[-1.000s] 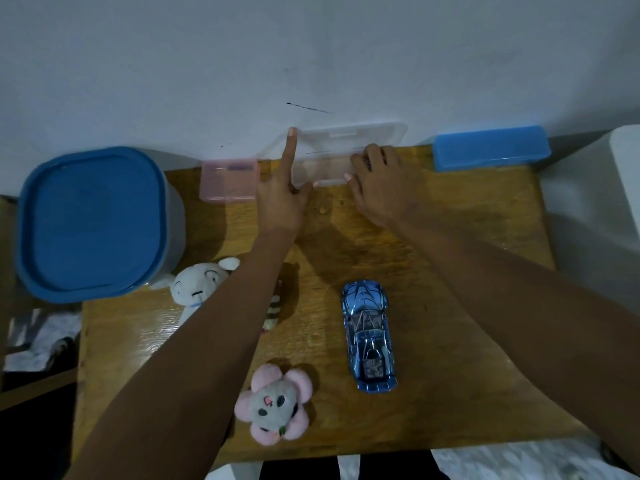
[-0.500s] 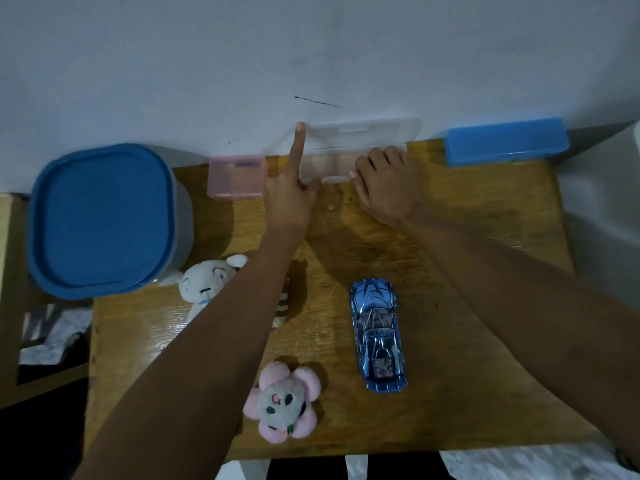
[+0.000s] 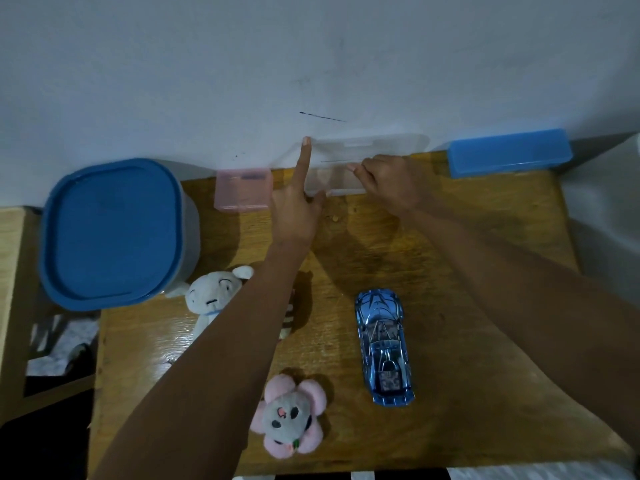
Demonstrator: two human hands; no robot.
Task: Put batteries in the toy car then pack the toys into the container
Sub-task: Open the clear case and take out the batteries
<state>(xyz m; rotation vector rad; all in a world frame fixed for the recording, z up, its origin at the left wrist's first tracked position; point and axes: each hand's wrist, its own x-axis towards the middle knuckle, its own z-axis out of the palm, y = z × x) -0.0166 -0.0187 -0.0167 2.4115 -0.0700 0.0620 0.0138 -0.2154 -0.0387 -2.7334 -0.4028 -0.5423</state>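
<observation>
A clear plastic case (image 3: 346,161) lies at the back of the wooden table (image 3: 450,271), against the wall, its lid raised. My left hand (image 3: 298,202) holds its left end, index finger pointing up along the lid. My right hand (image 3: 391,183) has its fingers curled at the case's right part. The shiny blue toy car (image 3: 382,346) rests mid-table, apart from both hands. A white plush (image 3: 214,299) lies partly under my left forearm. A pink-and-grey flower plush (image 3: 289,415) sits near the front edge. What lies inside the case is unclear.
A large container with a blue lid (image 3: 114,230) stands at the left. A small pink case (image 3: 242,190) sits beside the clear one. A blue case (image 3: 509,152) lies at the back right. A white object (image 3: 616,209) borders the table's right side.
My right hand's fingers have moved up onto the clear case and curled there. My left hand keeps its hold with the index finger raised. The view has shifted slightly.
</observation>
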